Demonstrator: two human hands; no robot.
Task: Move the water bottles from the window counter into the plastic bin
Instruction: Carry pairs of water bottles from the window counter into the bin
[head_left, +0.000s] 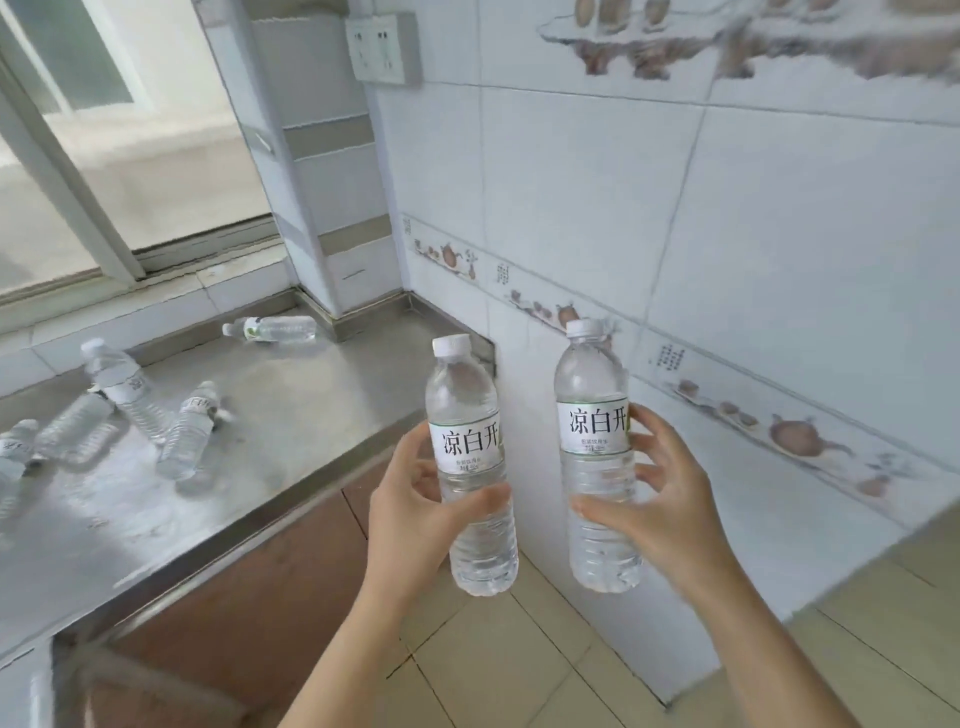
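My left hand (415, 512) grips a clear water bottle (470, 415) with a white cap and white label, held upright off the counter's right end. My right hand (660, 493) holds a second, alike water bottle (595, 384) upright beside it, in front of the tiled wall. Several more bottles lie on the steel window counter (270, 441): one lying bottle (270, 329) near the back corner, another bottle (187, 431) and a tilted bottle (122, 382) further left. The plastic bin is not in view.
A window (104, 156) runs along the counter's back edge. A tiled pillar (322, 182) stands in the corner, with a socket box (384, 47) high up. Brown cabinet fronts (249, 597) sit below the counter; beige floor tiles (519, 649) lie underneath my arms.
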